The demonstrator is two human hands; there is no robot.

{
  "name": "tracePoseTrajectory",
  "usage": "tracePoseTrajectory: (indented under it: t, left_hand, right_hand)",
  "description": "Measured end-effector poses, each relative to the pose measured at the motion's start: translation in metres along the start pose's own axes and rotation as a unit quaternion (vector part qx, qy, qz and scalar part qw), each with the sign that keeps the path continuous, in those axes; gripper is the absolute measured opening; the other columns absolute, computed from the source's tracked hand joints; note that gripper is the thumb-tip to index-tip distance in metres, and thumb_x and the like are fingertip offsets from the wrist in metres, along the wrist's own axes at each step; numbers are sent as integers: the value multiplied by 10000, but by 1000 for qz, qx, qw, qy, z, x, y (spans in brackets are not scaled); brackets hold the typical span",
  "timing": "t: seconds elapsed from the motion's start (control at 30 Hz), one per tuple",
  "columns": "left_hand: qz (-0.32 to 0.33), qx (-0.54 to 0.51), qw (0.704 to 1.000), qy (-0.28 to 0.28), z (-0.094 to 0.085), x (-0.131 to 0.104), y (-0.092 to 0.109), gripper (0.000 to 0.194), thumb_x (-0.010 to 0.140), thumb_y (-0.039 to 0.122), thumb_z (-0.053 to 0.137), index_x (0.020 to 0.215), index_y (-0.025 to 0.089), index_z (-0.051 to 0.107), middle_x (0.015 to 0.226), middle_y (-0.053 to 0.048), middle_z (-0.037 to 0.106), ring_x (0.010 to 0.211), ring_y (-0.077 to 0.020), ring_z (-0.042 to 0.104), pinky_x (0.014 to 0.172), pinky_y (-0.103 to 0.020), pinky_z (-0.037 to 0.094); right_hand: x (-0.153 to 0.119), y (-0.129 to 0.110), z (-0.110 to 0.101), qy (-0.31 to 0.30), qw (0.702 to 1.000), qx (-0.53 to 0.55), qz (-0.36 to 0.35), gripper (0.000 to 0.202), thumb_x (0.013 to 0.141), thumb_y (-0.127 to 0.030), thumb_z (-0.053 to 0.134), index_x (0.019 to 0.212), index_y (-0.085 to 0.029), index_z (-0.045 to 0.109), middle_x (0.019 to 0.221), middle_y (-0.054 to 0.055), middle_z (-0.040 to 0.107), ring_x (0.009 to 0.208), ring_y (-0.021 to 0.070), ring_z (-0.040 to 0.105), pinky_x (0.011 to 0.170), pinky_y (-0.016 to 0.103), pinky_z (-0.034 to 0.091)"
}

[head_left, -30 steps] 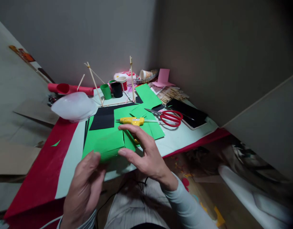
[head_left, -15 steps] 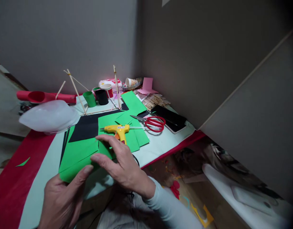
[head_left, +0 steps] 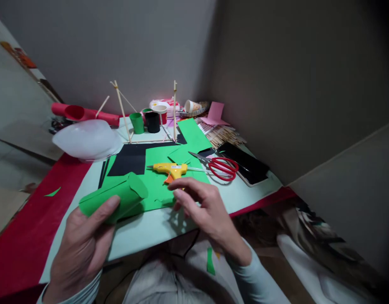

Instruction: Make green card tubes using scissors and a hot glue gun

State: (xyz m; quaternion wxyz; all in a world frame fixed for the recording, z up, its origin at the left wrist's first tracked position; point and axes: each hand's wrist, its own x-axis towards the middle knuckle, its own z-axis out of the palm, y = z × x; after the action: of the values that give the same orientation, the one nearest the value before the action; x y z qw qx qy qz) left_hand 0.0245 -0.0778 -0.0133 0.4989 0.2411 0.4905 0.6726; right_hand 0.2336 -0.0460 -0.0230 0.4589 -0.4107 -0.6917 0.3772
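Note:
My left hand (head_left: 87, 236) is wrapped round a green paper tube (head_left: 118, 196), its thumb pressed along the side. A flap of green covers much of the tube's right end. To the right, my right hand (head_left: 203, 207) hovers with bent fingers apart and nothing visible in it. Just beyond those fingertips lies a yellow hot glue gun (head_left: 171, 169) with an orange trigger and a clear glue stick at its rear. Green paper sheets (head_left: 159, 192) are under the gun, beside a black sheet (head_left: 128, 160). Red-handled scissors (head_left: 224, 169) rest partly open to the gun's right.
A stick frame (head_left: 120, 107) stands at the back around a green cup (head_left: 137, 123) and a black cup (head_left: 152, 122). On the left are an inflated whitish bag (head_left: 87, 139) and a red tube (head_left: 87, 114). A black phone-like slab (head_left: 243, 162) lies right, near wooden sticks (head_left: 228, 135).
My right hand has let go of the green tube and moved right, near the glue gun. My left hand still holds the tube. The camera view has shifted left.

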Motion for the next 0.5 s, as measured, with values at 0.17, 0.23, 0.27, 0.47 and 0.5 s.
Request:
tracePoseTrajectory:
  t: [0.17, 0.23, 0.27, 0.47, 0.5]
  left_hand:
    - [12, -42, 999, -30, -1, 6, 4, 308, 724, 193, 882, 1029, 191, 843, 1082, -86, 839, 1170, -326, 732, 1042, -428, 602]
    - [20, -40, 998, -43, -2, 8, 6, 300, 718, 228, 898, 1012, 189, 849, 1060, -101, 841, 1145, -339, 744, 1007, -441, 622]
    - [27, -38, 998, -44, -3, 10, 7, 301, 709, 245, 909, 999, 190, 851, 1045, -107, 841, 1129, -344, 751, 984, -445, 633]
    - [92, -30, 995, -20, -10, 18, 9, 268, 713, 259, 917, 971, 221, 855, 974, -80, 846, 1022, -314, 786, 934, -435, 651]
    - [96, -30, 995, -15, -12, 20, 9, 261, 723, 263, 913, 975, 222, 855, 964, -79, 846, 998, -310, 791, 921, -435, 655]
  right_hand:
    - [24, 14, -24, -13, 958, -284, 50, 245, 1012, -343, 546, 967, -187, 729, 869, 69, 782, 747, 224, 713, 679, 321, 440]
    - [33, 22, -19, -39, 941, -330, 60, 292, 1005, -411, 553, 927, -176, 709, 779, 82, 756, 679, 250, 688, 619, 327, 385]
    - [36, 25, -14, -43, 934, -349, 59, 326, 998, -464, 560, 934, -173, 691, 755, 84, 744, 647, 259, 678, 587, 323, 358]
    - [35, 32, 19, -32, 888, -459, -20, 314, 996, -408, 491, 1197, -171, 541, 901, 104, 745, 672, 268, 702, 544, 312, 378]
    - [34, 33, 21, -30, 890, -454, -28, 293, 989, -375, 477, 1200, -178, 527, 905, 104, 742, 669, 262, 699, 555, 315, 399]
